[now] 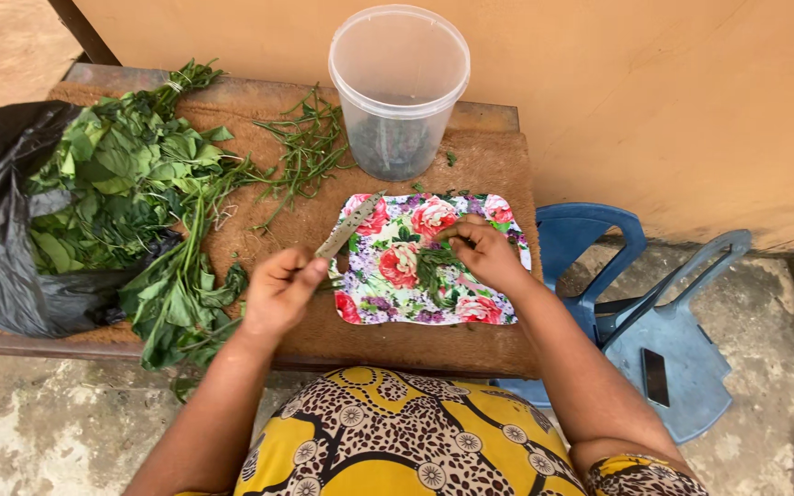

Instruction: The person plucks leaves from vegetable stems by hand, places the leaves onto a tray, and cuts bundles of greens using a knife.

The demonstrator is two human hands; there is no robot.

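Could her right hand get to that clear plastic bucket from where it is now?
Probably yes: the right hand rests on the floral tray, and the clear plastic bucket stands just beyond with nothing between, though the hand pinches green leaves.

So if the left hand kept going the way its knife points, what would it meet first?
The left hand holds a knife aimed up and right. Going on, it would cross the corner of the floral tray, then probably meet the clear plastic tub behind it. Depth is hard to judge here.
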